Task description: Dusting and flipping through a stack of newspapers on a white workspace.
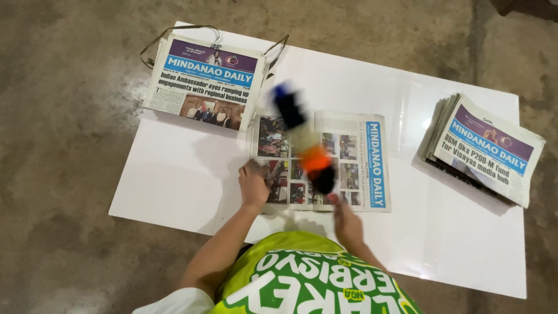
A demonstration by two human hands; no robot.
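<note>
A single newspaper [354, 163] lies flat in the middle of a white board [174, 174] on the floor. My left hand [253, 186] presses down on the paper's near left corner. My right hand [344, 218] grips the handle of a multicoloured duster [305, 145] with blue, black, cream and orange bands. The duster is blurred with motion and lies over the middle of the newspaper, pointing away and to the left.
A stack of folded newspapers [203, 81] sits at the board's far left corner with a cord [174, 32] under it. Another stack [485, 148] lies at the right edge. Bare concrete floor [58, 145] surrounds the board.
</note>
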